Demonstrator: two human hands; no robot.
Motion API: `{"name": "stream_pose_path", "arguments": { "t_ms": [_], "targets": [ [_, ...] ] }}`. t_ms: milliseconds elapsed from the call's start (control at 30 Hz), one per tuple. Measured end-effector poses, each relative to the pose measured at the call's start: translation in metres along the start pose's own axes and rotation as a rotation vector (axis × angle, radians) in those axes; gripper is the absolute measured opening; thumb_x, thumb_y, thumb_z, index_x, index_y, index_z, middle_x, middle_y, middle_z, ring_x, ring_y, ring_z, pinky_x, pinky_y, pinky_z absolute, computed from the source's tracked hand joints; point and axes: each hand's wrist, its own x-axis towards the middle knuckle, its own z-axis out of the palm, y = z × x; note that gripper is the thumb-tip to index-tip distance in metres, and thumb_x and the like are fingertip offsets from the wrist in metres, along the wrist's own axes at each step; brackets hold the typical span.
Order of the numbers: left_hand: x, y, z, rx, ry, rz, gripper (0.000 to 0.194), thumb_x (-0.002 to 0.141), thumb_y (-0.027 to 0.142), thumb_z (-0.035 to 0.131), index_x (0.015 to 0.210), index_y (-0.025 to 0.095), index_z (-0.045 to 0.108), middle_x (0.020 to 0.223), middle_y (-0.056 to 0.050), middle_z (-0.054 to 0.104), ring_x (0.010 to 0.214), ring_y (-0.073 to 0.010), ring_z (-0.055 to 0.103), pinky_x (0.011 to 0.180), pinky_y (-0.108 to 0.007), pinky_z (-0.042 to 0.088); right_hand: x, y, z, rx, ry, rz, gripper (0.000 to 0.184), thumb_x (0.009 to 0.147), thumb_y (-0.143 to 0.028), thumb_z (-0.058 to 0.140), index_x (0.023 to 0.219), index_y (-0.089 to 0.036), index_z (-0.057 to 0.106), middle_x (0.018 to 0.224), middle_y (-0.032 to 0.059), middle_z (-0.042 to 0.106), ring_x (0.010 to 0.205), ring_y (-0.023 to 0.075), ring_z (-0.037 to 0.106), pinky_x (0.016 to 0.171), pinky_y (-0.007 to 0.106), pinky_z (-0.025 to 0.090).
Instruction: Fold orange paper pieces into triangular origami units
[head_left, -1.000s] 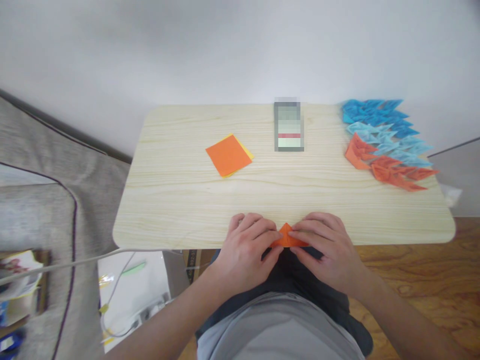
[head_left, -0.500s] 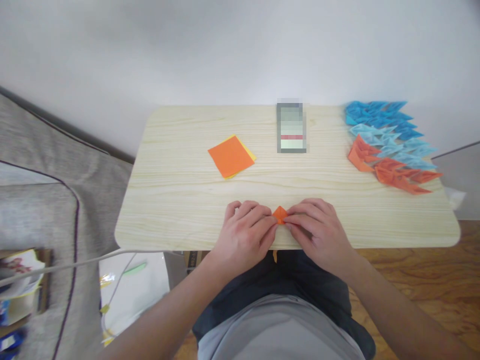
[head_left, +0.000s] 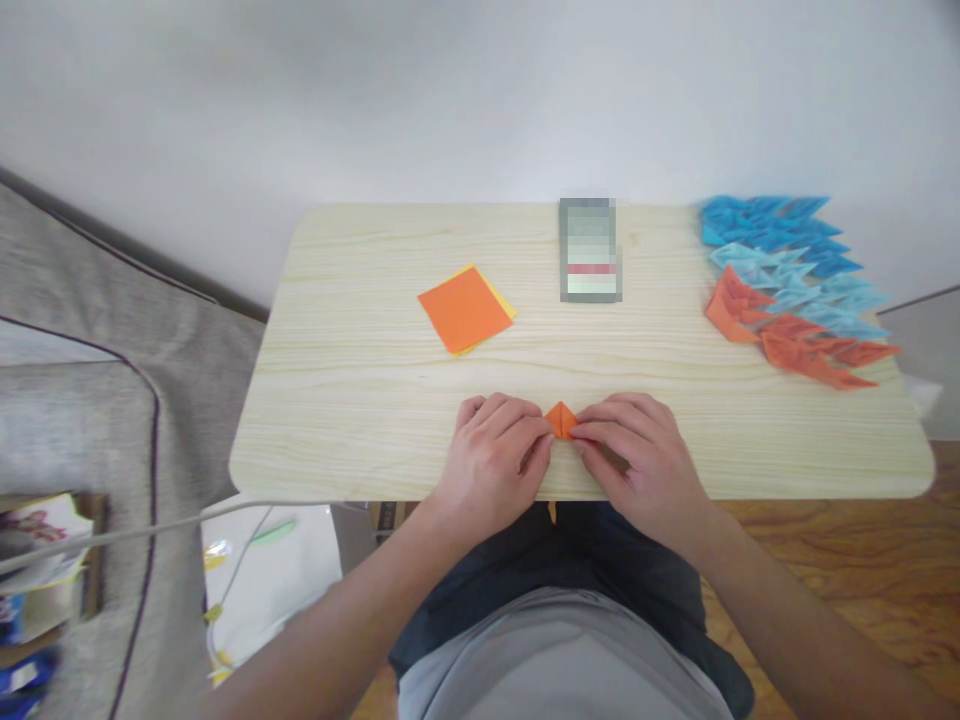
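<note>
A small folded orange paper (head_left: 562, 420) with a pointed top and a crease down its middle is near the table's front edge. My left hand (head_left: 499, 450) pinches its left side between thumb and fingers. On its right side, the fingertips of my right hand (head_left: 637, 445) close on the paper, with the thumb below. The paper's lower corners are partly hidden by my fingers. Beyond my left hand lies a stack of square orange paper (head_left: 466, 310), with yellow sheets showing under its edges.
A blurred-out phone-like device (head_left: 591, 250) lies at the table's (head_left: 337, 400) back. Folded paper pieces stand at the right: dark blue (head_left: 772, 225), light blue (head_left: 810, 285) and orange (head_left: 795, 340). A white cable (head_left: 180, 522) runs along the front left. A grey sofa (head_left: 202, 400) adjoins the left side.
The folded orange paper now shows a plain diamond-like face with a centre crease, and my fingers have shifted slightly on it. The whole view has moved a little.
</note>
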Motion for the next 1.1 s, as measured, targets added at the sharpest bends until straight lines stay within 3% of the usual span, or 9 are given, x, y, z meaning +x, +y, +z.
{"name": "stream_pose_path", "arguments": {
  "t_ms": [533,733,1100],
  "targets": [
    [0.005,0.000,0.003,-0.117,0.052,-0.037,0.007,0.092,0.014,0.064,0.093,0.020,0.069,0.099,-0.006,0.072,0.096,-0.0212,0.064,0.090,-0.040,0.050,0.007,-0.005,-0.002,0.062,-0.006,0.061,0.010,0.100,-0.021,0.060,0.104,-0.026,0.067,0.110,0.0055,0.074,0.108,0.0265,0.064,0.097,0.047,0.046],
    [0.008,0.001,0.002,-0.234,0.081,-0.044,0.008,0.091,0.013,0.066,0.095,0.019,0.070,0.098,-0.007,0.070,0.095,-0.0197,0.064,0.088,-0.036,0.054,0.008,-0.006,-0.005,0.092,-0.009,0.075,0.020,0.097,-0.026,0.067,0.117,-0.028,0.068,0.117,0.0060,0.074,0.112,0.0277,0.064,0.098,0.048,0.048],
    [0.010,0.002,0.003,-0.271,0.089,-0.082,0.011,0.088,0.010,0.067,0.092,0.019,0.071,0.097,-0.006,0.070,0.095,-0.0204,0.064,0.088,-0.037,0.054,0.011,-0.004,-0.004,0.172,0.022,0.126,0.018,0.094,-0.022,0.070,0.110,-0.029,0.073,0.112,0.0051,0.076,0.108,0.0266,0.067,0.096,0.048,0.052]
  ]
}}
